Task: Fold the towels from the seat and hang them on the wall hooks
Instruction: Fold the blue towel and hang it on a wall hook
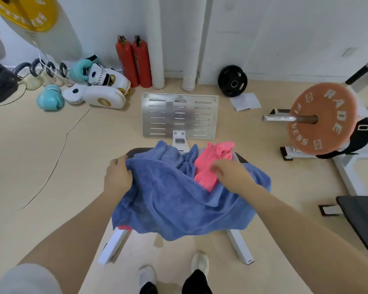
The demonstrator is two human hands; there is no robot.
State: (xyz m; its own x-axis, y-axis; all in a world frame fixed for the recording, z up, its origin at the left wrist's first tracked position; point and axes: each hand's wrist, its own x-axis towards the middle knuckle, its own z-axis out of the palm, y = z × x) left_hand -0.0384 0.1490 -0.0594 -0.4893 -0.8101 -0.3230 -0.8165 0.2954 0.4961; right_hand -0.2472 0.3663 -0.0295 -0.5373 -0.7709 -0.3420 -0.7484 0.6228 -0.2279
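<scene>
Both hands gripping soft blue terry towel (179,200), crumpled pink towel (210,164) behind

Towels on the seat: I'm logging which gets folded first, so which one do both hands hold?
The blue towel: the left hand and right hand both grip its edge. The pink towel lies loose behind it.

Two red fire extinguishers (133,60) stand against the wall, boxing gloves (51,98) left, an orange weight plate (320,118) right.
</scene>
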